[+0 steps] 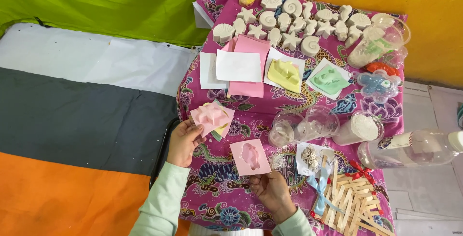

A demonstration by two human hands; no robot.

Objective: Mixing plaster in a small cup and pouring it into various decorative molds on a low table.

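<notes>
L hand (184, 142) grips a pink star mould (211, 116) w/ others stacked under it. R hand (271, 188) grips a pink mould (250, 157) by its near edge, flat on the desk (226, 197).

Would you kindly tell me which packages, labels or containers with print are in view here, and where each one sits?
Clear plastic bottle: lying on its side at the right edge, white cap, pale paper label around its neck.
Clear plastic cup: tilted at the upper right, green print, white powder inside.
No signs or screens visible.
</notes>
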